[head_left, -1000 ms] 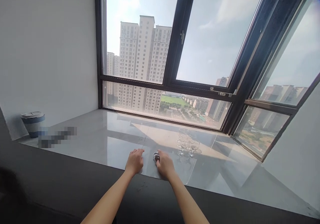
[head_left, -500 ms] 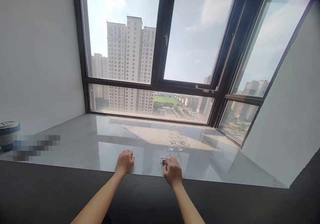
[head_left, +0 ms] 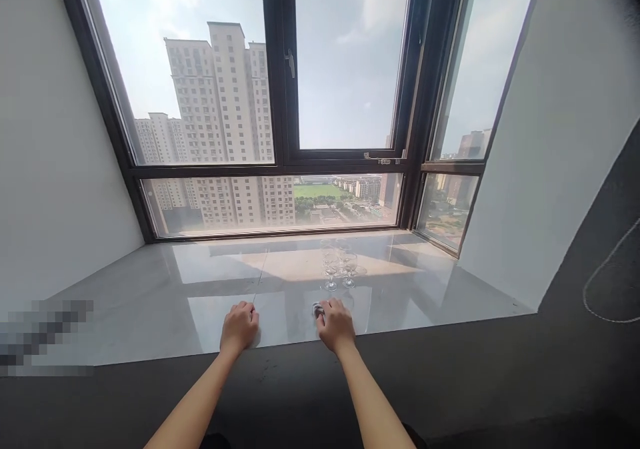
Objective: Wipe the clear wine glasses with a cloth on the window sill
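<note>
On the glossy grey window sill point(head_left: 135, 315), near its front edge, rests my left hand point(head_left: 240, 327). Its fingers are curled closed and nothing shows in them. To the right, my right hand point(head_left: 338, 323) is closed on a small bunched grey-and-white cloth point(head_left: 317, 310), which sticks out at the thumb side against the sill. Just behind that hand stand several clear stemmed glasses point(head_left: 331, 274), grouped close together and upright. My right hand is apart from them.
A dark-framed window point(head_left: 280, 169) rises behind the sill, with a handle point(head_left: 291, 63) on its middle bar. White walls point(head_left: 530, 135) close in both sides. A blurred-out patch point(head_left: 45, 332) covers the sill's left end. At far right hangs a pale cord point(head_left: 595, 289).
The view has tilted and turned to the right, so the window and glasses sit further left. The container at the left edge has gone out of view. Both hands keep the same pose.
</note>
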{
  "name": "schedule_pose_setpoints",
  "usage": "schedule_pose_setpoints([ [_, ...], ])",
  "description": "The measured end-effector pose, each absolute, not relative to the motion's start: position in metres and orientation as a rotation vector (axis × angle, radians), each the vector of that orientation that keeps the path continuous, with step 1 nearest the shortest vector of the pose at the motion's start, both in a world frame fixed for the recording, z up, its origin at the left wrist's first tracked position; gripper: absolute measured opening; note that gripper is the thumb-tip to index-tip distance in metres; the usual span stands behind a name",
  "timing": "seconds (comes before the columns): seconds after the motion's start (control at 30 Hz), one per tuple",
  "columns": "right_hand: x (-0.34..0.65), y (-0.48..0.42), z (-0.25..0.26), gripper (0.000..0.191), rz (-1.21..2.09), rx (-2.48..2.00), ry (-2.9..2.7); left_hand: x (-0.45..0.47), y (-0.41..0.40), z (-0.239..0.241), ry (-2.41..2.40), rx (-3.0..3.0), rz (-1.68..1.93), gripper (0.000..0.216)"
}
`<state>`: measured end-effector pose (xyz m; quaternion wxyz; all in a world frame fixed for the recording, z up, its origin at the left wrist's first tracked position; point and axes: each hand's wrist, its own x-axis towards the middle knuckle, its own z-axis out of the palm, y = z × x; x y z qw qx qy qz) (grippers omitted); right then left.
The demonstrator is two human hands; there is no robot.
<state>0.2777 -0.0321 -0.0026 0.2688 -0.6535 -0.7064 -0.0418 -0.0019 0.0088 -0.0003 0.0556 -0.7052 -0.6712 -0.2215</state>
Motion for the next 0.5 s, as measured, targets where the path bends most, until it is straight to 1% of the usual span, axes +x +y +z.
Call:
schedule_pose_setpoints([
  [0.33,0.279,-0.03,-0.006,0.027,-0.107,-1.72,-1.888,-0.004,0.005,0.002,-2.047,-2.177,-0.687,0.024],
  [0.43,0.28,-0.031,-0.005,0.025,-0.116,-1.72,-1.892,0.0,0.01,0.005,-2.009,-2.188,-0.648,0.021],
  [0.5,0.28,-0.03,-0.004,0.023,-0.113,-1.723,-1.898,0.013,0.021,0.011,-1.966,-2.229,-0.683,0.021],
])
